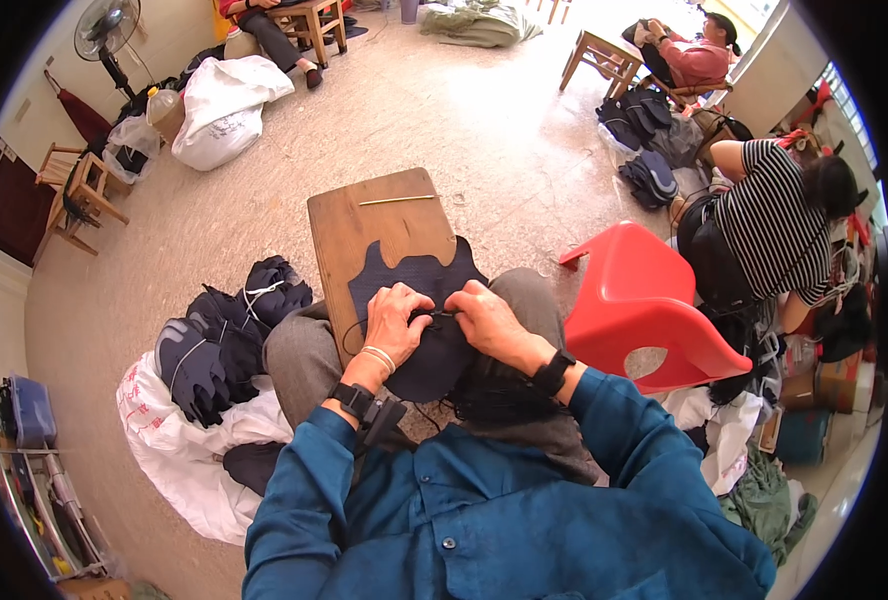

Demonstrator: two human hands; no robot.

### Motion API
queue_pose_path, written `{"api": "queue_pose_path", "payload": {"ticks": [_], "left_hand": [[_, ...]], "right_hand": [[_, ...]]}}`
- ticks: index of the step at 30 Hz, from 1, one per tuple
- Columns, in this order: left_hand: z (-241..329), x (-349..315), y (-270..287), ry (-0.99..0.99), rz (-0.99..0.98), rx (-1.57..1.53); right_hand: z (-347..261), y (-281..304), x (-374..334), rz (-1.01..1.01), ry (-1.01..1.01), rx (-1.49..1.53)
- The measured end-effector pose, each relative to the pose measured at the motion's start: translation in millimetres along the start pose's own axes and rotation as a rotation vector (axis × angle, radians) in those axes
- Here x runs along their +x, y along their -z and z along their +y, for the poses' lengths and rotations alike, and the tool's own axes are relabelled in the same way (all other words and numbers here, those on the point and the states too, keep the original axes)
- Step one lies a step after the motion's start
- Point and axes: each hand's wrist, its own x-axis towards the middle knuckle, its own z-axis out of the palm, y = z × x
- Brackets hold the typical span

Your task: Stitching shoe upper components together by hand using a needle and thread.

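A dark navy cut piece of fabric point(424, 272) with a scalloped far edge lies over the wooden stool point(349, 215) and reaches back toward my lap. Above its middle, my left hand point(396, 322) and my right hand point(489, 322) come close together, each with thumb and fingers pinched. Between the fingertips runs a thin black cord point(442, 314), and a thin dark loop hangs beside my left hand. The fingers partly cover what they grip. Black fringe-like strands point(499, 395) lie on my lap below my right wrist.
A thin stick point(396, 200) rests on the stool's far end. Bundled dark pieces point(204, 350) sit on a white sack point(184, 465) at left. A red plastic chair point(629, 300) stands close on the right, near a person in a striped shirt point(774, 215). Two more people sit farther off.
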Motion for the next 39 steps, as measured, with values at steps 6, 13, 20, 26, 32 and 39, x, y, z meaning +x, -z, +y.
{"api": "queue_pose_path", "payload": {"ticks": [6,13,20,26,32,39], "left_hand": [[2,0,-4,0.003,0.022,0.03],[-3,-1,-5,-0.059,0.054,0.032],[16,3,-3,-0.305,0.004,0.599],[8,-7,-1,-0.226,0.017,0.369],[14,0,-5,-0.285,0.031,0.495],[2,-9,50,-0.15,-0.013,0.801]], "right_hand": [[-5,-24,8,0.021,-0.059,0.021],[-9,-1,3,0.016,-0.109,0.052],[6,-4,5,0.018,-0.118,0.01],[2,-6,5,0.009,-0.14,-0.015],[5,-7,4,0.025,-0.127,-0.009],[4,-2,1,-0.008,-0.145,0.035]]}}
